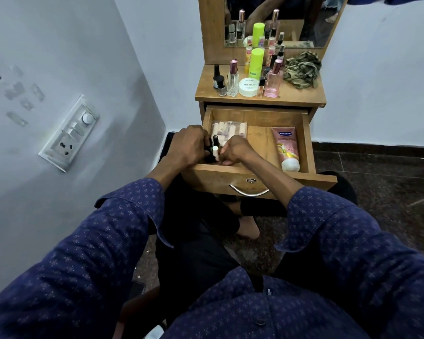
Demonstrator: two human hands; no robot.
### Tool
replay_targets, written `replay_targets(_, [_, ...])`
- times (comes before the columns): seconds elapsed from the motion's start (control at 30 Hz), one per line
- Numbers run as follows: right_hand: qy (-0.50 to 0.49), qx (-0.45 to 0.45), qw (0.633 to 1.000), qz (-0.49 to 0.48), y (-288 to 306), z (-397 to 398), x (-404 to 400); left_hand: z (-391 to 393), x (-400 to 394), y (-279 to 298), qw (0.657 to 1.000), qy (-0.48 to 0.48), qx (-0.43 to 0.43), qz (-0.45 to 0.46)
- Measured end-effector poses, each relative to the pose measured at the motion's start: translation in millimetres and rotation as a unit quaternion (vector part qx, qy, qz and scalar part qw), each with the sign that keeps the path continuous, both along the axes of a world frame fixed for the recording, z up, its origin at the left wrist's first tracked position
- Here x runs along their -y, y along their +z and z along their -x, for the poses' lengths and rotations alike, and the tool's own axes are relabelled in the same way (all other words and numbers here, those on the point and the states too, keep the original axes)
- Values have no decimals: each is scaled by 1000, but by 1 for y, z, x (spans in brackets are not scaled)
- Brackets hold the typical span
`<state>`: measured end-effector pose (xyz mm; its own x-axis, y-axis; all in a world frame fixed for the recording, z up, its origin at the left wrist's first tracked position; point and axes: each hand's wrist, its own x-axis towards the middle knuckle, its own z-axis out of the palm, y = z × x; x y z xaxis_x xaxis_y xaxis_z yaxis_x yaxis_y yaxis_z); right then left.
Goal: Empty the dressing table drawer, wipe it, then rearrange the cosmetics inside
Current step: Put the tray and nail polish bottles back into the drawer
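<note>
Rearranging stage, by my judgement: at the drawer's (256,119) front-left corner, left hand (190,145) grasps dark bottles (215,140), right hand (235,150) pinches white-capped stick (215,152); next, stand them upright.

Shirt: dark navy button-front shirt (267,311) with a small pale star-like print
Sleeves: long, cuffs open and flared at the forearms
Label: small white tag lettered "CLUB" by the placket
Trousers: plain black trousers (194,243)
Feet: bare
</note>
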<state>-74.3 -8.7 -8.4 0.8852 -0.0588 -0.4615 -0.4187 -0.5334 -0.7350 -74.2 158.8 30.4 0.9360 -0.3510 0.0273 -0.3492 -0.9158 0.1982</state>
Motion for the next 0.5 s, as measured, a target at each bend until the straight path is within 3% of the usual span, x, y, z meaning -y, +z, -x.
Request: replay_targets(0.5, [37,5,999,-9,-1,-1,13,-13,-1,7,998,-55,-23,37])
